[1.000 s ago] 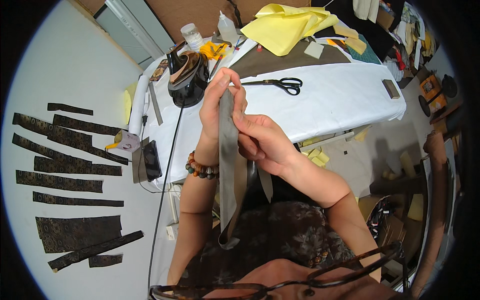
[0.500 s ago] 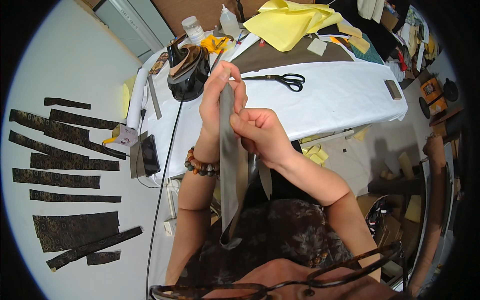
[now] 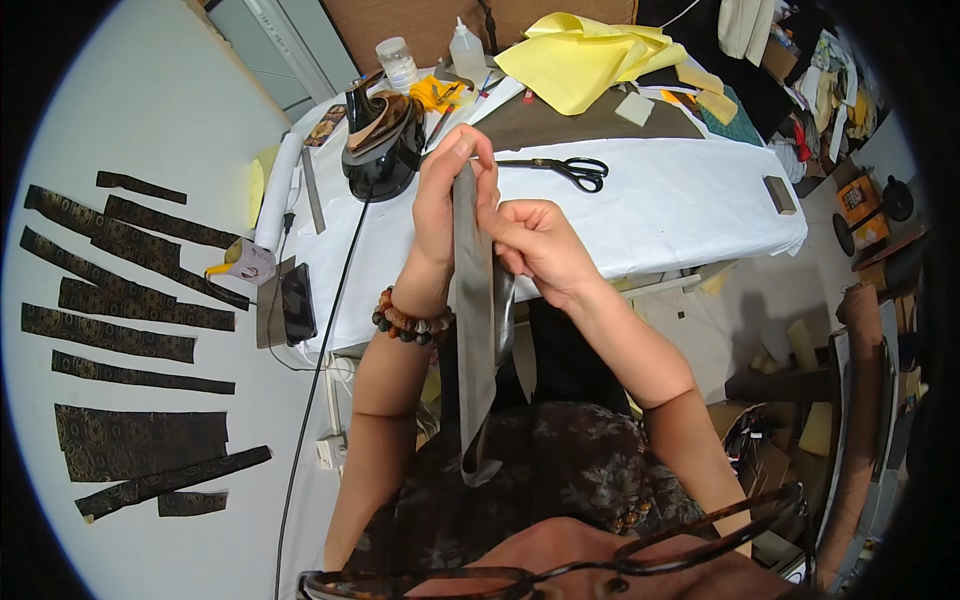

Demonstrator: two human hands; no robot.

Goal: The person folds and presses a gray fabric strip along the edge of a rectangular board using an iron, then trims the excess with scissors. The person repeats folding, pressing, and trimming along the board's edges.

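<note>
A long grey-brown fabric strip (image 3: 474, 330) hangs lengthwise between my hands, its lower end curling into a loop in front of my lap. My left hand (image 3: 445, 200) is closed on the strip's upper end, fingers bent over its top. Just below and to the right, my right hand (image 3: 543, 245) pinches the strip's edge between thumb and bent fingers. Part of the strip behind my hands is hidden. Beyond my right hand, black-handled scissors (image 3: 578, 174) lie on the white-covered table (image 3: 690, 190), their blade tips hidden behind my left hand.
An iron on its black stand (image 3: 385, 150) sits at the table's left, its cord (image 3: 325, 350) running down. Yellow sheets (image 3: 580, 65), a squeeze bottle (image 3: 467, 52) and a jar (image 3: 397, 65) stand behind. Dark patterned fabric strips (image 3: 140, 440) hang at left; a small block (image 3: 779, 195) lies at right.
The strip and both hands have shifted slightly right in view. My right hand has come closer to the left, and the strip hangs more upright. The background has shifted slightly.
</note>
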